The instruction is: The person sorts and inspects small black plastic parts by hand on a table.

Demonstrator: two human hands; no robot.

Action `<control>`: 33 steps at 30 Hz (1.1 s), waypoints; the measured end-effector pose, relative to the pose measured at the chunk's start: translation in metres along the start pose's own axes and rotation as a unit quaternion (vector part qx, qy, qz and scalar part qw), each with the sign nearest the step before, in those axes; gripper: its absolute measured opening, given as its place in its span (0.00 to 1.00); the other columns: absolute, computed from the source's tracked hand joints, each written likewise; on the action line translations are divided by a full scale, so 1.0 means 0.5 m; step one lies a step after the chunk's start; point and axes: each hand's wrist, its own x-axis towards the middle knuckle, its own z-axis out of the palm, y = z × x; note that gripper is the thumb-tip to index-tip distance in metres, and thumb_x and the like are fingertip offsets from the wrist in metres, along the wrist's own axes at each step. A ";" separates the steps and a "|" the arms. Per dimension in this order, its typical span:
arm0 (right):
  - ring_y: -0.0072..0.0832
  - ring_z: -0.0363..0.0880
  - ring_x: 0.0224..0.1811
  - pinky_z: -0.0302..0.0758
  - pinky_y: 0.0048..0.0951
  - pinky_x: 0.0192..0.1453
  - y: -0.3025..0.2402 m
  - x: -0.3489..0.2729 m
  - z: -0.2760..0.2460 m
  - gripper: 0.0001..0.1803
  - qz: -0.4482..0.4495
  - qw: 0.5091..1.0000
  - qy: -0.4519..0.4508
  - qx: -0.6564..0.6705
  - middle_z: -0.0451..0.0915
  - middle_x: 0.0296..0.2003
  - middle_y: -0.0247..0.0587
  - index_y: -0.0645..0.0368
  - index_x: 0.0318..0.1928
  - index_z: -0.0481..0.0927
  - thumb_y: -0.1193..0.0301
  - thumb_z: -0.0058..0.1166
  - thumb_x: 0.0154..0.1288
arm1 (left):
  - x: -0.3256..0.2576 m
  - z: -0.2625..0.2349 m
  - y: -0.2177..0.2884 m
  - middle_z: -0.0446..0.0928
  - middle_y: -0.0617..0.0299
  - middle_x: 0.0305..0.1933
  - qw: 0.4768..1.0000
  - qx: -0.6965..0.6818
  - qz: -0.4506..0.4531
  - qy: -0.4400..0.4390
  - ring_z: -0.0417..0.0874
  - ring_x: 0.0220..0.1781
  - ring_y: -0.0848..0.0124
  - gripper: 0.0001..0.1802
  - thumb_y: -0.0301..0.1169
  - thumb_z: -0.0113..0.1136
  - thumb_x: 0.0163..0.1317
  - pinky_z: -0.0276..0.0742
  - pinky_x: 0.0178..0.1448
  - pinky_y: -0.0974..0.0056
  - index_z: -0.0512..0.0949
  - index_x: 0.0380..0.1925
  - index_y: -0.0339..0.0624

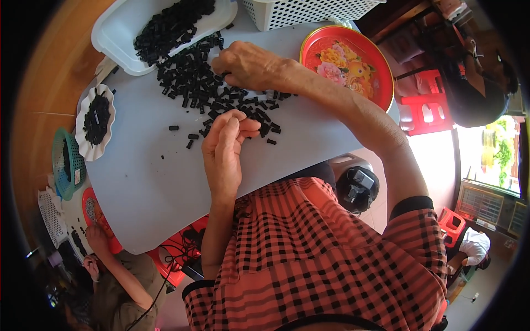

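A heap of small black plastic parts [190, 80] spreads over the grey tabletop [143, 182], spilling from a tilted white tub [113, 41]. My right hand [243, 65] reaches across to the heap's right side. Its fingers are curled down among the parts, and whatever they grip is hidden. Nearer to me, my left hand [223, 151] is raised at the front edge of the heap, palm turned inward. Thumb and fingers are bent together there; anything between them is too small or covered to name. A few loose parts lie left of this hand.
A round red floral tray [381, 91] sits at the right, under my right forearm. Behind stands a white perforated basket [309, 15]. At the left are a scalloped white dish [84, 138] of black pieces and a green basket [78, 171]. Another person's arm [130, 284] works at lower left.
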 end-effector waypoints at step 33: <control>0.33 0.82 0.31 0.78 0.31 0.37 0.041 -0.371 -0.124 0.07 0.146 0.986 0.080 0.000 0.81 0.28 0.46 0.66 0.33 0.81 0.78 0.59 0.51 | -0.022 -0.003 -0.018 0.79 0.54 0.31 0.992 0.114 0.039 -0.031 0.71 0.30 0.70 0.15 0.37 0.45 0.69 0.68 0.42 0.65 0.72 0.40 0.33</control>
